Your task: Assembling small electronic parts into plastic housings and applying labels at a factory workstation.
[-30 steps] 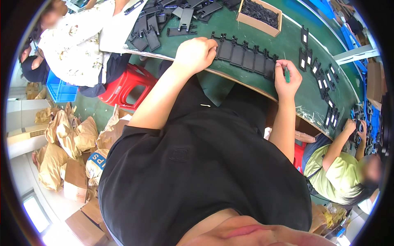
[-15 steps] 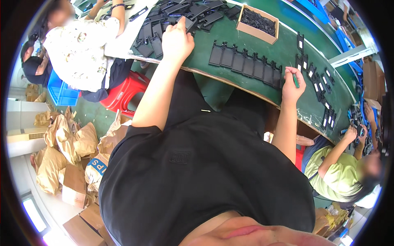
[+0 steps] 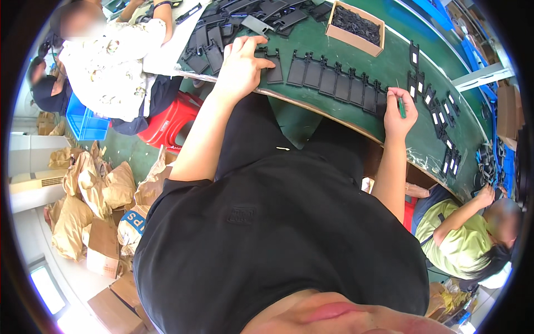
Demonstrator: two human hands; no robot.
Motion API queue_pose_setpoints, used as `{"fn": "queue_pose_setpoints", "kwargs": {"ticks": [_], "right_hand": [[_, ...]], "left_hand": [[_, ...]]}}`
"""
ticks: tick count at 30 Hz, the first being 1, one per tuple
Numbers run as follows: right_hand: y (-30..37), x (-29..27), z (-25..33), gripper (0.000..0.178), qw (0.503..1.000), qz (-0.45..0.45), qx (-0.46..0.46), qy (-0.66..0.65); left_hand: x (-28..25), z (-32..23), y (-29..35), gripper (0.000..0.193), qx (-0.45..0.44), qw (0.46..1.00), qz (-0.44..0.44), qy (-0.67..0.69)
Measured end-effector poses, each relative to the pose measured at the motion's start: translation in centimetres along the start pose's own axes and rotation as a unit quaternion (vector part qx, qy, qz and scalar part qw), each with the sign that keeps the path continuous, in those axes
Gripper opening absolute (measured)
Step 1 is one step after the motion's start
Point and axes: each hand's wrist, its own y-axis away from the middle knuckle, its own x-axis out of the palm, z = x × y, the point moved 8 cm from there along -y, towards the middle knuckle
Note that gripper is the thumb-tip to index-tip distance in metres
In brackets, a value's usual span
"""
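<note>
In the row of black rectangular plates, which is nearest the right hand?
The row's rightmost black rectangular plate, at the right hand; others lie farther left.

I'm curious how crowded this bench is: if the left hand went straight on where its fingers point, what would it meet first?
Probably the loose black plate, which the left hand seems to touch; beyond it, rightward, lies the row of black plates. Depth is unclear here.

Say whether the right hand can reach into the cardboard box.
Probably yes: the cardboard box is open-topped with nothing blocking it, though the right hand holds a green tool.
</note>
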Motion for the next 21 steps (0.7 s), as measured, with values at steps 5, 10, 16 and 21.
{"fn": "queue_pose_setpoints", "kwargs": {"ticks": [5, 10, 16, 21], "right_hand": [[0.1, 0.1, 0.1, 0.003, 1.0, 0.013, 0.023, 0.001], [0.2, 0.0, 0.5, 0.003, 1.0, 0.015, 0.017, 0.011], [0.0, 0.3, 0.6, 0.004, 1.0, 0.014, 0.007, 0.0], [0.2, 0.2, -0.5, 0.004, 0.999, 0.01, 0.032, 0.018]], "left_hand": [[2.3, -0.8, -0.7, 0.033, 0.023, 0.995, 0.071, 0.062], [2.3, -0.6, -1.5, 0.03, 0.024, 0.991, 0.005, 0.129], [2.0, 4.2, 0.6, 0.034, -0.156, 0.984, 0.002, -0.089], [0.7, 0.2, 0.8, 0.024, -0.112, 0.992, 0.031, -0.05]]}}
